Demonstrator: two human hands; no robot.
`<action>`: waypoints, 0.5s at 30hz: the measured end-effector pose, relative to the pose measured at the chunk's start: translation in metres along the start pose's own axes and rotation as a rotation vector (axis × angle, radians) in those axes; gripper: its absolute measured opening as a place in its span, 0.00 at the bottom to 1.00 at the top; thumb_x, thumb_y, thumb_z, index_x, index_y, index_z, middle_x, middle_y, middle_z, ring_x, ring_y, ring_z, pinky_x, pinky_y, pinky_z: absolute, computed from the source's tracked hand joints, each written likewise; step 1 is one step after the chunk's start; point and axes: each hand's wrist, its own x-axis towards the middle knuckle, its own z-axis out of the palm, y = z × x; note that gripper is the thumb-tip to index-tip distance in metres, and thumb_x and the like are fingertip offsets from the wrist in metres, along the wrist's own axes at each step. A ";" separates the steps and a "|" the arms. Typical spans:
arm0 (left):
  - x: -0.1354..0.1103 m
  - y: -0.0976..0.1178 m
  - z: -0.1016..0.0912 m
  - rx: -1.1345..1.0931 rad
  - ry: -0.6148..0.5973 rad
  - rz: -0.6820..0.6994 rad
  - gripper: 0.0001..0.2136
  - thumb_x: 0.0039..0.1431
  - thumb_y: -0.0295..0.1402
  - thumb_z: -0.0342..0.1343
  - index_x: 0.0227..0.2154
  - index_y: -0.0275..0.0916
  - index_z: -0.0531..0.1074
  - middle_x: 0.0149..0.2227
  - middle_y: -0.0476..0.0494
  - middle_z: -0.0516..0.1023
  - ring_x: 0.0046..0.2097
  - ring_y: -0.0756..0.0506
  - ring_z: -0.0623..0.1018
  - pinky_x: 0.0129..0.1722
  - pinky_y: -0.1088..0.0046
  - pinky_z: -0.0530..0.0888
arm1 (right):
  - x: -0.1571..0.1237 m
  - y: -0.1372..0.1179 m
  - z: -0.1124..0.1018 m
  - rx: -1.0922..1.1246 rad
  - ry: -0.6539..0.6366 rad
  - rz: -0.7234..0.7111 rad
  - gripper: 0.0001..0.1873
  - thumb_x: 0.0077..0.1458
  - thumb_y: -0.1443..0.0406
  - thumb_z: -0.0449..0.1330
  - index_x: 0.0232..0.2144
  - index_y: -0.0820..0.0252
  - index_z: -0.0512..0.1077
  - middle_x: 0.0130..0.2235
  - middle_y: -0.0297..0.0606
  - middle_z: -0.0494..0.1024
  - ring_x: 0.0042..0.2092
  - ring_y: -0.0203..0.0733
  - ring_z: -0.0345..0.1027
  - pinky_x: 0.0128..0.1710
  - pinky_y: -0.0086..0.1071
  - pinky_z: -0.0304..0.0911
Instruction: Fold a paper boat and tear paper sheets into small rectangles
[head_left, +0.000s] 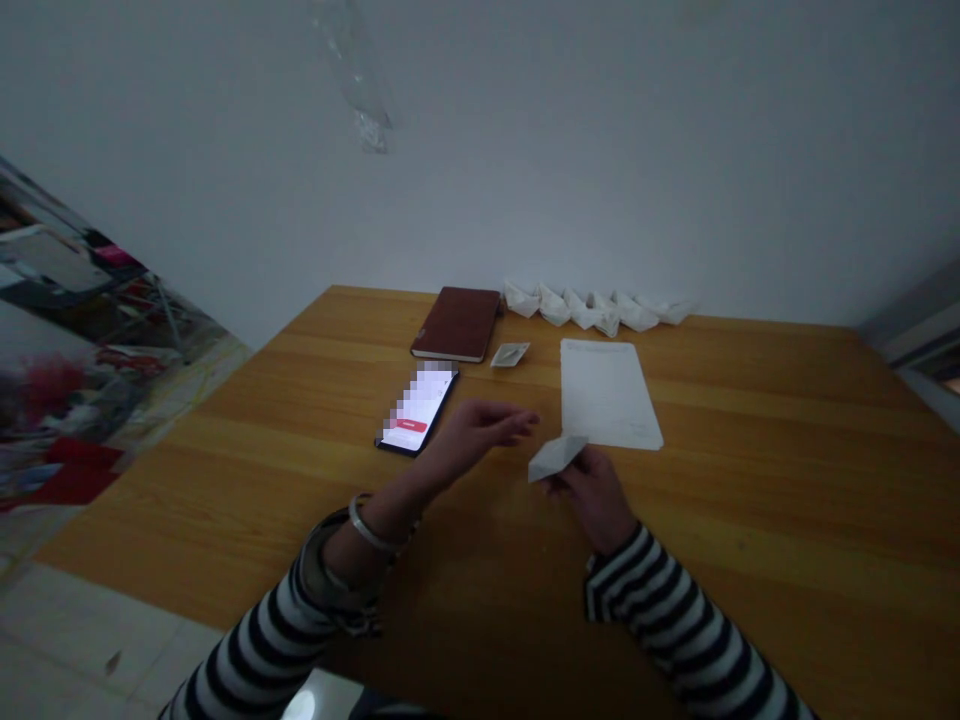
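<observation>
Holding: right hand (591, 497) gripping folded white paper (555, 458) above the wooden table (757, 500), possibly a boat, dim view
Left hand (472, 437): open, fingers extended, near the smartphone (417, 412)
Beyond: white sheet (609, 393), brown notebook (456, 324), small paper boats (592, 308)

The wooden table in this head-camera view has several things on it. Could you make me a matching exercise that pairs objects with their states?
Things:
1. Dark brown rectangular notebook
2. Slim black smartphone
3. Flat white paper sheet
4. Small folded white paper piece

States:
A. Pinched in the right hand
B. Screen lit, lying near the left hand
C. Lying unfolded
D. Closed, near the far edge of the wooden table

Pairs: 1-D, 2-B, 3-C, 4-A
</observation>
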 end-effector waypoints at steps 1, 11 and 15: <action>-0.002 0.001 0.000 0.018 -0.086 -0.012 0.14 0.58 0.41 0.60 0.40 0.36 0.80 0.41 0.39 0.83 0.41 0.44 0.80 0.45 0.67 0.74 | 0.000 0.000 0.000 -0.007 -0.010 -0.003 0.13 0.49 0.57 0.66 0.27 0.62 0.74 0.21 0.33 0.75 0.22 0.34 0.67 0.21 0.27 0.64; -0.009 -0.005 0.006 0.149 -0.188 0.086 0.11 0.57 0.34 0.60 0.43 0.38 0.80 0.44 0.41 0.82 0.44 0.41 0.82 0.47 0.65 0.76 | 0.001 0.000 -0.002 -0.055 -0.059 -0.020 0.09 0.51 0.61 0.63 0.27 0.63 0.77 0.22 0.36 0.78 0.23 0.36 0.71 0.25 0.29 0.68; -0.010 -0.002 0.003 0.193 -0.227 0.113 0.12 0.58 0.35 0.60 0.44 0.39 0.79 0.46 0.42 0.81 0.46 0.41 0.81 0.48 0.66 0.76 | 0.003 0.001 -0.004 -0.065 -0.083 -0.037 0.06 0.49 0.63 0.64 0.26 0.62 0.77 0.21 0.34 0.78 0.23 0.36 0.71 0.24 0.28 0.67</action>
